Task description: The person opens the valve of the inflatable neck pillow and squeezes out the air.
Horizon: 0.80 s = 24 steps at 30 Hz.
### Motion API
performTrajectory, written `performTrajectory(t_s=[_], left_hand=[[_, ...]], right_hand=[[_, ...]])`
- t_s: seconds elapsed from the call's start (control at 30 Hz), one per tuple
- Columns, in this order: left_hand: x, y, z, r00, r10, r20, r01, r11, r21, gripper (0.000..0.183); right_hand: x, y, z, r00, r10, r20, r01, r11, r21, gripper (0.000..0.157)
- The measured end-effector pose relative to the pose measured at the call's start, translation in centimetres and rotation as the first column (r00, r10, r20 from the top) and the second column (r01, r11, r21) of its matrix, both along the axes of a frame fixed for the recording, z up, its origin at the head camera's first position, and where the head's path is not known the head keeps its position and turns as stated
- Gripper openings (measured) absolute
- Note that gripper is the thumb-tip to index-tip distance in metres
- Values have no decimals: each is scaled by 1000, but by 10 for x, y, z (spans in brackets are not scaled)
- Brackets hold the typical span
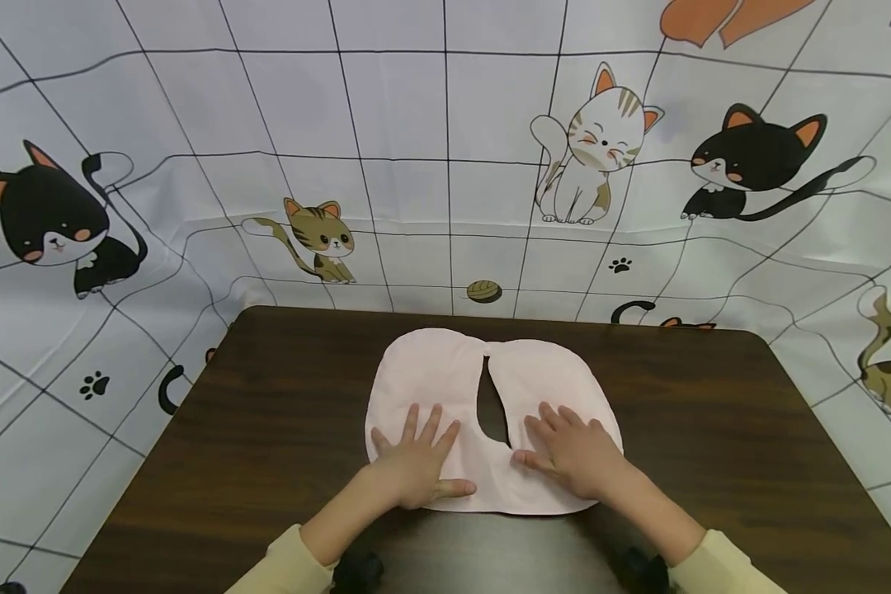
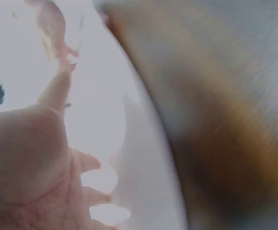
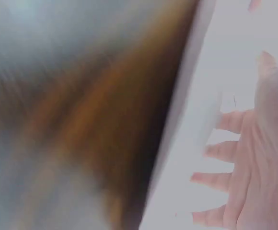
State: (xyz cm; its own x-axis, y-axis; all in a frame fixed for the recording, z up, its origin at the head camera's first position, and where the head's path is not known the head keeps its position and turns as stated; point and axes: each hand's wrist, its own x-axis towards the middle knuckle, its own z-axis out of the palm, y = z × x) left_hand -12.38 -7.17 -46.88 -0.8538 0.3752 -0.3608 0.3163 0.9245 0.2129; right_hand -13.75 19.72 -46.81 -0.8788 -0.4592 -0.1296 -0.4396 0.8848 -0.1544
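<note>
A pale pink cloth bib [image 1: 431, 371] lies spread flat on the dark wooden table [image 1: 289, 396], its two rounded halves meeting at the far edge. Between them a teardrop-shaped neck opening shows the table beneath. My left hand [image 1: 414, 462] rests on the bib's near left part, fingers spread and thumb pointing inward. On the near right part, my right hand [image 1: 575, 454] lies with fingers extended and its thumb close to the neck opening. In the left wrist view the left palm [image 2: 28, 163] shows with straight fingers; the right palm [image 3: 268, 158] looks similar in the right wrist view.
A white grid-lined sheet with printed cats [image 1: 490, 190] hangs behind the table and down both sides. The table's far edge [image 1: 341, 311] runs just beyond the bib. Bright glare lies on the tabletop near the front.
</note>
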Motion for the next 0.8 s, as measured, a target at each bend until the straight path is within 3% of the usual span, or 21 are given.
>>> performTrajectory(t_s=[0.13,0.2,0.37,0.47,0.57,0.67,0.8], left_hand=[[-6,-23,16,996,-51,-66,57,994,88,74],[-11,-35,21,994,-40,-99,53,990,134,68],[-34,-63,21,980,104,-167,-56,961,271,63],[-50,-78,13,956,226,-185,-130,896,424,57],[-65,-89,1,931,335,-145,-191,785,589,55],[-74,-95,-7,904,419,-84,-257,692,675,57],[-80,-99,-12,870,492,-33,-356,673,649,59]], right_hand=[[-16,17,8,999,-48,6,49,996,-71,71],[-24,26,8,995,-98,-7,97,990,-101,71],[-40,47,5,963,-270,-11,264,949,-174,75],[-46,56,1,926,-377,-9,362,895,-258,68],[-51,62,-3,887,-462,12,438,832,-342,61],[-55,66,-7,860,-506,60,490,788,-373,61],[-61,69,-8,847,-515,134,525,766,-372,63]])
